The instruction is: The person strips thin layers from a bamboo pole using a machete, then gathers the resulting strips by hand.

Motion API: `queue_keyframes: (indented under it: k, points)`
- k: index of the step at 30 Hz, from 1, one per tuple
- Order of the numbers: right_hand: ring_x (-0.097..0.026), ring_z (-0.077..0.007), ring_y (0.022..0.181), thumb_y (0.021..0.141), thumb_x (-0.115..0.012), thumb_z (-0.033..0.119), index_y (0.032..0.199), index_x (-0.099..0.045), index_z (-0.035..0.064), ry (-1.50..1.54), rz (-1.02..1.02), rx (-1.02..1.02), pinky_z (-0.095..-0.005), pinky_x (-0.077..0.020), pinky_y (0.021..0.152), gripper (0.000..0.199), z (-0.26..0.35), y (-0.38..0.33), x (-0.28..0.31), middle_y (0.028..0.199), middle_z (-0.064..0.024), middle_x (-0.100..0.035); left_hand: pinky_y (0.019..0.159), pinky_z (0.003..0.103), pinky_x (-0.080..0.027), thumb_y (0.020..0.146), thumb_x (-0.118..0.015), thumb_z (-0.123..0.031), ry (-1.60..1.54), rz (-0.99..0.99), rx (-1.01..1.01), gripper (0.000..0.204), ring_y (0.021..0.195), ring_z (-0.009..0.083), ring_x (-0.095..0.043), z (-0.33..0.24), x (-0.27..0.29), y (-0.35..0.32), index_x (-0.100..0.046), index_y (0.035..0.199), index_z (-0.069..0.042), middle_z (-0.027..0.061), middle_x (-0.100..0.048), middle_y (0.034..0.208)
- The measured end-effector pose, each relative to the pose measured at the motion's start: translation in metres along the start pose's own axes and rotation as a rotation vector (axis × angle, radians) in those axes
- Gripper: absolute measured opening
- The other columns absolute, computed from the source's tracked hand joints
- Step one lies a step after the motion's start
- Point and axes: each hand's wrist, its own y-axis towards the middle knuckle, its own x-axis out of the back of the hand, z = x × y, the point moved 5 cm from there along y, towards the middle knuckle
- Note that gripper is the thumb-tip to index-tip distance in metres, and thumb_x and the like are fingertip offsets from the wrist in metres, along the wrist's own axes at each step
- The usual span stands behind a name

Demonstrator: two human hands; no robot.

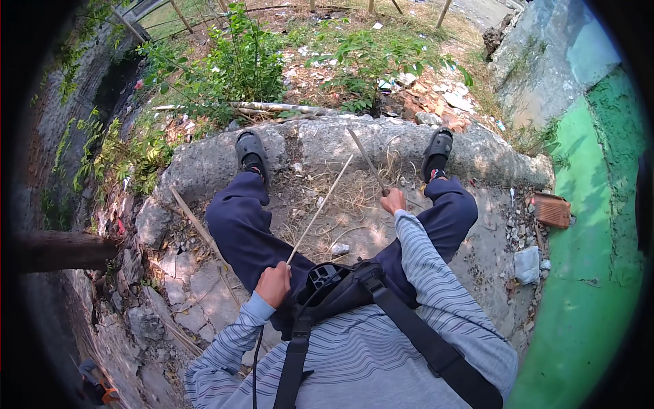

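My left hand (274, 285) is closed around the lower end of a thin pale stick (320, 208), close to my left thigh. The stick slants up and to the right, its tip free in the air between my knees. In my right hand (393, 200), by the inner side of my right knee, is a long-bladed knife (366, 157) gripped by its handle. Its blade points away and leftward, apart from the stick. Dry pale fibres (334, 184) lie scattered on the ground beneath both.
My shoes rest on a rough concrete kerb (327, 146). A longer wooden strip (201, 225) leans by my left leg. To the right are a brick (550, 210), a whitish lump (526, 264) and a green wall (579, 307). Leafy plants (245, 68) and litter lie beyond the kerb.
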Motion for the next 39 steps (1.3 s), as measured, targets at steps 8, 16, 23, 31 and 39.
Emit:
queue_keyframes:
  k: [8,16,23,31,39]
  points:
    - [-0.067,-0.0379,0.072,0.080,-0.072,0.027,0.084,-0.071,0.0026,0.304,0.020,0.298,-0.0457,-0.0491,0.065,0.025,0.090,-0.005,0.006,0.075,-0.0197,-0.069,0.041,0.024,-0.031,0.110,-0.040,-0.028,-0.789,0.291,0.313,0.026,0.046,0.0060,-0.036,0.003,-0.010,0.055,-0.053,0.101,-0.008,-0.0040,-0.041,0.062]
    - [-0.066,-0.0385,0.066,0.079,-0.070,0.017,0.093,-0.073,0.0076,0.346,0.152,0.575,-0.0430,-0.0495,0.060,0.017,0.175,-0.077,0.043,0.072,-0.0178,-0.068,0.038,0.023,-0.017,0.110,-0.037,-0.032,-1.307,0.443,0.480,0.025,0.044,0.0045,-0.020,-0.003,-0.055,0.127,-0.045,0.095,-0.014,-0.0072,-0.028,0.061]
    - [-0.068,-0.0412,0.077,0.075,-0.070,0.019,0.095,-0.075,0.0134,0.167,0.214,0.485,-0.0493,-0.0560,0.072,0.021,0.166,-0.092,0.014,0.078,-0.0206,-0.069,0.038,0.024,-0.015,0.110,-0.037,-0.035,-1.107,0.374,0.448,0.027,0.042,0.0047,-0.021,-0.021,-0.073,0.141,-0.046,0.096,-0.014,-0.0071,-0.028,0.060]
    - [-0.065,-0.0400,0.068,0.078,-0.071,0.017,0.086,-0.070,0.0004,0.274,0.147,0.341,-0.0443,-0.0484,0.063,0.019,0.132,-0.047,0.004,0.073,-0.0220,-0.066,0.037,0.024,-0.015,0.110,-0.038,-0.036,-1.081,0.475,0.454,0.027,0.041,0.0044,-0.021,-0.010,-0.090,0.132,-0.046,0.096,-0.014,-0.0075,-0.029,0.059]
    - [-0.066,-0.0419,0.075,0.077,-0.068,0.020,0.084,-0.071,0.0026,0.208,0.233,0.386,-0.0477,-0.0519,0.069,0.019,0.139,-0.049,0.005,0.077,-0.0226,-0.067,0.036,0.024,-0.012,0.110,-0.037,-0.032,-1.266,0.571,0.498,0.024,0.040,0.0042,-0.021,-0.017,-0.076,0.129,-0.046,0.094,-0.015,-0.0078,-0.028,0.059]
